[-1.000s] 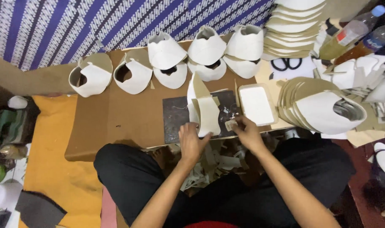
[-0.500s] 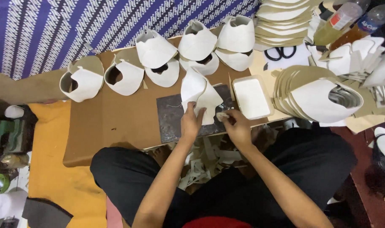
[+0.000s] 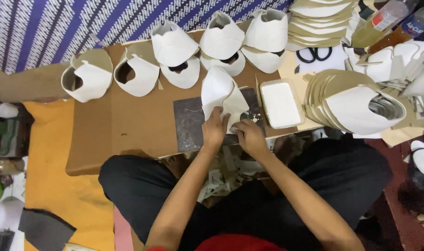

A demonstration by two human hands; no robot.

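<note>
Both forearms come up from the lap side by side, elbows tucked in, wrists meeting over the dark mat (image 3: 193, 123) on the brown counter (image 3: 128, 125). The left hand (image 3: 215, 131) has its fingers curled forward, grip pinched on the lower edge of a white curved shoe piece (image 3: 220, 93), which stands up off the mat and leans a bit toward the far side. The right hand (image 3: 249, 137) sits just beside it, knuckles up, fingers bent down onto the mat at the piece's lower right corner; can't tell whether that grip actually has anything in it. A white tub (image 3: 280, 104) sits just right of the mat. Finished white uppers (image 3: 174, 46) line the far edge of the counter, and a stack of tan cutouts (image 3: 342, 93) lies off to the right, near black scissors (image 3: 314, 54).
</note>
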